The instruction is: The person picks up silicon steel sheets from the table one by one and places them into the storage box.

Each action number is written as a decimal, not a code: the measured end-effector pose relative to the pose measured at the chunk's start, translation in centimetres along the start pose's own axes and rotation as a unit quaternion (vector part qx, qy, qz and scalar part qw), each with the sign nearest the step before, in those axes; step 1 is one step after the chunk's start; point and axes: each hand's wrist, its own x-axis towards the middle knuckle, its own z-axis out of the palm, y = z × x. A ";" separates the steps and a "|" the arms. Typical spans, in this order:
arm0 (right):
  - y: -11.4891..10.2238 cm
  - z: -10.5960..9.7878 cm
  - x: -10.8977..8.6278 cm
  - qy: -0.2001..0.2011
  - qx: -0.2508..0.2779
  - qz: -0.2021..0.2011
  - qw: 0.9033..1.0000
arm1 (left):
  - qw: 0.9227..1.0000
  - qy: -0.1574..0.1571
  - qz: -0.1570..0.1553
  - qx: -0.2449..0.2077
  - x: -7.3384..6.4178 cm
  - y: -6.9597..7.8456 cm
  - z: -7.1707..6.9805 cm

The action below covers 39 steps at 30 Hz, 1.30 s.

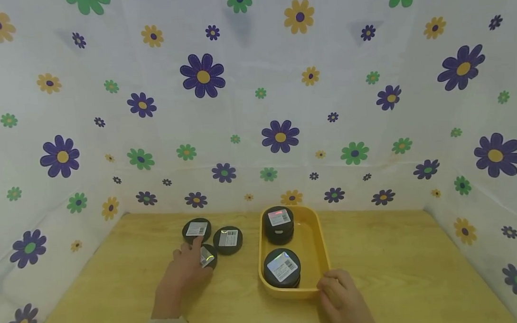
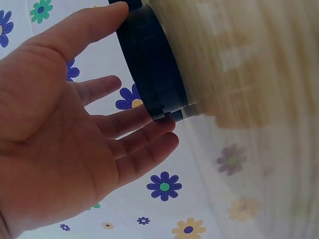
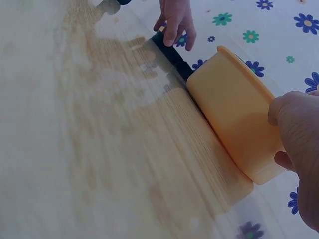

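Note:
My left hand (image 1: 184,268) spans a flat round black container (image 1: 208,256) with a white label, lying on the table. In the left wrist view, the thumb (image 2: 107,22) reaches one edge of this black container (image 2: 152,59), and loosely extended fingers reach the opposite edge. Two similar containers lie beyond it, a left one (image 1: 196,228) and a right one (image 1: 228,239). My right hand (image 1: 344,298) grips the near right corner of a yellow tray (image 1: 319,245), also visible in the right wrist view. Inside the tray stand a far stack (image 1: 279,225) and a near stack (image 1: 282,269) of such containers.
A light wooden table (image 1: 394,261) carries everything. Flower-patterned white sheeting (image 1: 248,109) rises behind it and along both sides. The tray stands to the right of the loose containers, with bare wood between them.

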 end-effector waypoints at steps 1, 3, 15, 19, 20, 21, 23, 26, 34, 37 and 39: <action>0.0 0.0 0.1 -0.001 -0.001 0.000 1.000 | 1.000 -0.001 0.000 0.001 0.1 0.1 0.0; 0.0 -0.1 0.1 -0.007 -0.002 0.006 1.000 | 1.000 -0.005 -0.001 0.004 0.2 0.2 -0.1; -0.2 -0.4 0.3 -0.024 -0.005 0.026 0.999 | 0.999 -0.041 -0.006 0.025 -0.2 1.4 -0.9; -0.2 -0.4 0.3 -0.020 -0.008 0.021 1.000 | 0.999 -0.042 0.005 0.035 -0.4 1.4 -0.9; -0.2 -0.4 0.3 -0.019 -0.008 0.020 1.000 | 0.998 -0.042 0.007 0.037 -0.4 1.4 -0.8; -0.2 -0.3 0.3 -0.018 -0.008 0.018 1.000 | 0.998 -0.045 0.005 0.038 -0.4 1.3 -0.7; -0.2 -0.3 0.2 -0.018 -0.009 0.019 1.000 | 0.998 -0.045 0.005 0.037 -0.5 1.2 -0.7; -0.2 -0.3 0.1 -0.020 -0.007 0.021 1.000 | 0.998 -0.044 0.002 0.036 -0.5 1.1 -0.6; -0.1 -0.2 0.1 -0.021 -0.003 0.022 1.000 | 0.999 -0.025 0.003 0.046 -0.7 1.1 -0.2; -0.1 -0.2 0.1 -0.017 0.002 0.015 1.000 | 0.999 -0.017 0.005 0.045 -0.7 1.1 -0.2; 0.0 -0.1 0.2 -0.013 0.008 0.008 1.000 | 0.999 -0.016 0.006 0.043 -0.8 1.2 -0.3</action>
